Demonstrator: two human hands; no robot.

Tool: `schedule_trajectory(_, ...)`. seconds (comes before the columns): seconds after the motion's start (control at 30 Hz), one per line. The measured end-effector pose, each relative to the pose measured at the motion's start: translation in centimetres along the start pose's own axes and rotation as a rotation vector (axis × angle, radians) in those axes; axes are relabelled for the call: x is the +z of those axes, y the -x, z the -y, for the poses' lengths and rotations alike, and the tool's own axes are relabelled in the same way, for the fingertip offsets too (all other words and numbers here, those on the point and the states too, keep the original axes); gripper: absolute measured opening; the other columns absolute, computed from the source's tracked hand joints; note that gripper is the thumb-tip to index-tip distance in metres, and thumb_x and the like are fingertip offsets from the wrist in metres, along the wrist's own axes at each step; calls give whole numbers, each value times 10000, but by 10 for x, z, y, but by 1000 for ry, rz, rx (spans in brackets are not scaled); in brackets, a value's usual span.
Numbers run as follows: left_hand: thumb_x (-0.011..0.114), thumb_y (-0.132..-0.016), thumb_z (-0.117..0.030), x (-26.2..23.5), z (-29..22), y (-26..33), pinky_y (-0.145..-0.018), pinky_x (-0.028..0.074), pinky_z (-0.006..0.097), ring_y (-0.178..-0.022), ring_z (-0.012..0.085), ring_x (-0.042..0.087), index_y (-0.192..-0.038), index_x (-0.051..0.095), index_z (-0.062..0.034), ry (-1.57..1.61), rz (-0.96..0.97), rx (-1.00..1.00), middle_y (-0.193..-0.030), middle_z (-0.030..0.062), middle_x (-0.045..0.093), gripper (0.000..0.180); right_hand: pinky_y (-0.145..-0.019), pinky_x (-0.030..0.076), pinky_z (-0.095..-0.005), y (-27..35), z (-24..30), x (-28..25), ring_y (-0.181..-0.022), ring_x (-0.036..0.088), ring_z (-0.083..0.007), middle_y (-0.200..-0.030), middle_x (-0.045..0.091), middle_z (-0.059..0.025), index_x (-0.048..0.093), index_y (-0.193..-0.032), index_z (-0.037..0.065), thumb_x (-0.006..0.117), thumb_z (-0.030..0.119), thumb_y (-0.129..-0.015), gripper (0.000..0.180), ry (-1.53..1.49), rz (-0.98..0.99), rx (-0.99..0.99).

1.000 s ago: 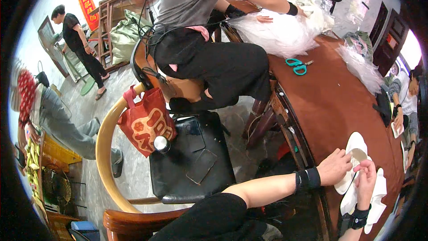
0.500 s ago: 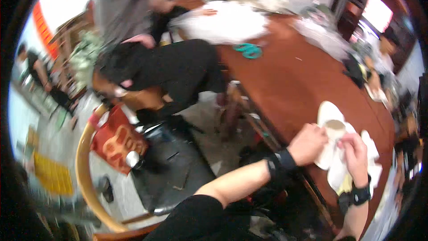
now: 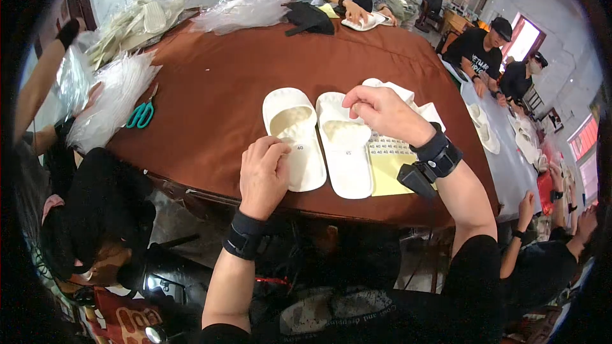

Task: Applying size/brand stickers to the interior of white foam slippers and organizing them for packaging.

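Observation:
Two white slippers lie side by side, toes pointing away: a left slipper (image 3: 307, 162) and a right slipper (image 3: 349, 169). Each bears a small dark printed mark on its insole. My left hand (image 3: 262, 175) rests at the near-left edge of the left slipper, fingers curled and touching it; anything under the fingertips is hidden. Above the right slipper's toe strap hovers my right hand (image 3: 386, 114), thumb and forefinger drawn together, and what they may pinch is too small to name. Partly under my right wrist lies a yellow sticker sheet (image 3: 389, 181).
More white footwear (image 3: 430, 114) lies behind my right hand. Teal scissors (image 3: 141, 114) and clear plastic bags (image 3: 115, 99) are at left on the brown table (image 3: 210, 102). A co-worker across handles a white slipper (image 3: 368, 22); other people sit by a pale table (image 3: 484, 127) at right.
The view has swung to the right, now facing the table squarely. My hands, close together over the slippers before, are apart: left at the left slipper, right above the right one.

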State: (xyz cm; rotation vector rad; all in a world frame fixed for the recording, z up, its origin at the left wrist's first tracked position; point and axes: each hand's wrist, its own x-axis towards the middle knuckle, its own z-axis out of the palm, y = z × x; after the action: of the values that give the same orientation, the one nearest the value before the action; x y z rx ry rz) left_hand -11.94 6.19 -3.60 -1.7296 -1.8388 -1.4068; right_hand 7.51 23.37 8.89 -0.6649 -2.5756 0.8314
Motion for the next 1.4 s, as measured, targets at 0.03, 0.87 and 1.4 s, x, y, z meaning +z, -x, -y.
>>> schedule_trajectory(0.03,632,-754,31,1,1,0,-854,466,402,-975,303,602,-956,669,-55,3,9,-4,-1035,89,641,222,-659,477,-262,-1,-4,2,-734,591,-102,-875,652,-44,651,-1060,8,539,70,-930,183,31,15,27)
schedule_trajectory(0.87,631,-847,14,-10,4,-1,-858,479,387,-978,305,612,-977,677,-32,145,99,-52,-1059,104,662,146,-902,538,-308,10,32,-43,-1008,673,-158,-1082,724,-68,692,-1146,44,650,187,-954,243,-130,-283,-340)
schedule_trajectory(1.4,625,-844,23,-8,6,-5,-902,482,391,-1005,331,616,-972,671,-6,130,148,-5,-1063,141,648,138,-970,567,-425,172,-151,-162,-1360,462,-203,-1417,502,-151,333,-1532,92,409,64,-1042,497,-483,159,-44)
